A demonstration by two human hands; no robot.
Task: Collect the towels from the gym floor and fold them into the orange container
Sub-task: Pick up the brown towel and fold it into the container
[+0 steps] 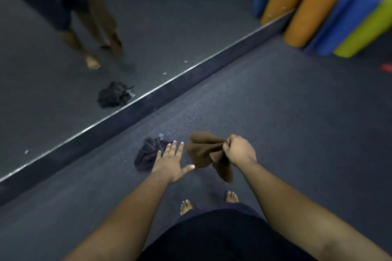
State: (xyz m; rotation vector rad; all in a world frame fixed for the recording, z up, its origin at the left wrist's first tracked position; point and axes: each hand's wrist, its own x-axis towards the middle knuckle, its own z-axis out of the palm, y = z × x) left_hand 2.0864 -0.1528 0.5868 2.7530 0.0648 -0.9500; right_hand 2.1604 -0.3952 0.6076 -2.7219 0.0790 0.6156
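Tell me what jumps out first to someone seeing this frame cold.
Centre frame, the right hand grips a bunched brown towel that hangs above the floor, while the left hand reaches open-fingered toward a crumpled dark towel lying on the floor near the mirror's base. The mirror fills the upper left, and bright rolled mats lean in the top right corner.

Right hand (238,150) grips brown towel (203,154); left hand (169,161) spread.

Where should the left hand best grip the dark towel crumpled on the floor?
Probably from above, at the raised bunched folds in the middle of the dark towel. It lies in a heap with no flat edge showing, and the open left hand hovers over its right side.
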